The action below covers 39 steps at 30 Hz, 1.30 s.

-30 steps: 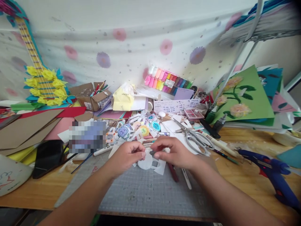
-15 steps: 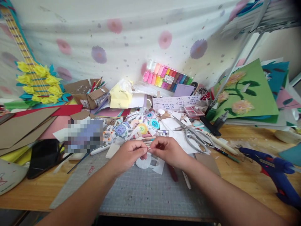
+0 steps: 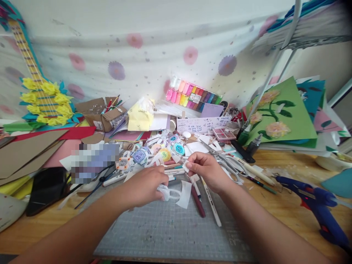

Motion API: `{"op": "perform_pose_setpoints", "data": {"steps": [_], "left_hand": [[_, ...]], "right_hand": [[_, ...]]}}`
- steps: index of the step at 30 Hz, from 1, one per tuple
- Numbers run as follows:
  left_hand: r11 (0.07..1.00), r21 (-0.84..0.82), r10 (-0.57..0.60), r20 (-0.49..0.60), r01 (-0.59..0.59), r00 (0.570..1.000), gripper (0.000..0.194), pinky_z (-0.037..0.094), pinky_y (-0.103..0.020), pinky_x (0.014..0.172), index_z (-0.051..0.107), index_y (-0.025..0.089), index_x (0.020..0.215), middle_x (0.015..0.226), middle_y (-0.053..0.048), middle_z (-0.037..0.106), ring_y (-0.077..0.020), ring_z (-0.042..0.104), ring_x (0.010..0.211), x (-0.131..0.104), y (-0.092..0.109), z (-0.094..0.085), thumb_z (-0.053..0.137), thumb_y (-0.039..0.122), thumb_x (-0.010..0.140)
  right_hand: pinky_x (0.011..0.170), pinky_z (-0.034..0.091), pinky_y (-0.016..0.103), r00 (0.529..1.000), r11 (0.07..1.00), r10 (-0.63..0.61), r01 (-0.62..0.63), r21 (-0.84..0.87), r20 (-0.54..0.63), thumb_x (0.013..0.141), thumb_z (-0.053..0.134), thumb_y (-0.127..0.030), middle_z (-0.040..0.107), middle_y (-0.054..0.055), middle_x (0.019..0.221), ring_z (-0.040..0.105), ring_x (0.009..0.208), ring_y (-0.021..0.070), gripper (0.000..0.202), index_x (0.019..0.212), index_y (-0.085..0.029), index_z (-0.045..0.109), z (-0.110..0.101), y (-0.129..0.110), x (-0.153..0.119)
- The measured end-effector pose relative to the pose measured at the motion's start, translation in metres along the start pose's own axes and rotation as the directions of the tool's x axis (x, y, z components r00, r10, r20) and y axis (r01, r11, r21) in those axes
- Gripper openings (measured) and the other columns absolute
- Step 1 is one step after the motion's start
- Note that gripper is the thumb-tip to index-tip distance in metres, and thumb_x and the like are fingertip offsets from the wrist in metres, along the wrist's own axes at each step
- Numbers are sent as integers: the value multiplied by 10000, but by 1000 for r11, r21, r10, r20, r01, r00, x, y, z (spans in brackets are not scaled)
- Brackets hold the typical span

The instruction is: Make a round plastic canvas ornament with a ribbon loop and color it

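My left grip [image 3: 150, 184] has parted from my right grip [image 3: 189, 165], clamping the white looped piece [image 3: 165, 193]; the right pinches a white scrap [image 3: 185, 167], each apparently working separately.

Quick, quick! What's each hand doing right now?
Left hand: closed, holding a white looped piece.
Right hand: closed, pinching a small white scrap between thumb and finger.

Here the left hand [image 3: 147, 185] covers part of the white looped piece [image 3: 164, 192], a pixelated patch [image 3: 95, 163] masks something leftward, the guitar [image 3: 27, 55] clips at the left edge!
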<state>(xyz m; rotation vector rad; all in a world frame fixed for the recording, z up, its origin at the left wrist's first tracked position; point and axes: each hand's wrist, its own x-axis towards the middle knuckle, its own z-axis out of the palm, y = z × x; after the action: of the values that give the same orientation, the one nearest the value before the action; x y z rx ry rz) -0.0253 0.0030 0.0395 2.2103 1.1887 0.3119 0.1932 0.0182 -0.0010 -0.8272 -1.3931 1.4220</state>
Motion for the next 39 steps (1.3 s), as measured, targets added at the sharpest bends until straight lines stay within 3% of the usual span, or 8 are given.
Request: {"op": "perform_pose_setpoints", "data": {"steps": [4,8,17,24,31,34,37,39], "left_hand": [[927,-373,-5,-97,-31,995,154,410,-311,741,641,215,833,856,-13,606,-217,566,825,4,5,-10,677,306,715],[426,-900,-120,-160,-95,980,226,444,-304,760,602,187,905,850,-17,618,-181,589,812,17,13,6,671,350,763],[83,-995,-233,-77,-59,969,166,486,-280,725,647,172,871,819,-9,645,-135,598,757,31,1,49,718,278,765],[0,-998,-241,-63,-64,968,207,509,-274,690,663,195,895,873,-16,701,-150,643,761,30,2,46,742,303,737],[-61,-997,-273,-33,-51,962,214,554,-283,629,628,214,901,824,8,711,-148,673,689,29,2,45,735,320,748],[-52,-995,-241,-70,-85,968,270,554,-239,575,626,227,948,856,11,722,-152,684,728,29,5,46,763,284,722],[-44,-991,-213,-112,-124,971,335,545,-200,620,634,242,968,887,22,734,-129,682,773,28,9,47,797,192,680],[-35,-989,-206,-131,-141,970,350,539,-212,686,646,247,924,873,30,739,-122,675,783,28,11,47,822,156,636]], "right_hand": [[527,400,231,1000,1000,-2,2,20,-22,707,733,-391,562,-47,583,502,513,89,267,701,-176,576,2,-1,-1],[513,376,228,999,1000,7,-7,4,-42,708,727,-372,549,-52,533,475,496,91,252,667,-179,570,7,0,-1],[505,371,215,995,997,79,-79,7,-65,651,773,-267,574,-49,566,482,515,86,195,640,-166,606,11,0,3],[569,456,246,996,988,88,-88,129,2,666,765,-375,620,-19,606,558,562,105,244,715,-162,656,11,-7,-1],[580,452,234,984,994,-70,83,73,-164,777,681,-307,578,-34,656,551,593,102,139,769,-190,605,10,-14,-6],[628,466,258,879,887,-423,353,-296,-220,837,594,-179,584,-6,727,559,681,132,41,808,-208,599,15,-20,-14],[666,487,292,710,585,-700,513,-628,-71,841,537,-73,589,36,816,573,759,164,164,901,-214,595,21,-23,-22],[672,501,299,648,436,-761,538,-722,23,825,543,-44,584,61,871,585,795,176,225,969,-209,591,24,-23,-25]]}}
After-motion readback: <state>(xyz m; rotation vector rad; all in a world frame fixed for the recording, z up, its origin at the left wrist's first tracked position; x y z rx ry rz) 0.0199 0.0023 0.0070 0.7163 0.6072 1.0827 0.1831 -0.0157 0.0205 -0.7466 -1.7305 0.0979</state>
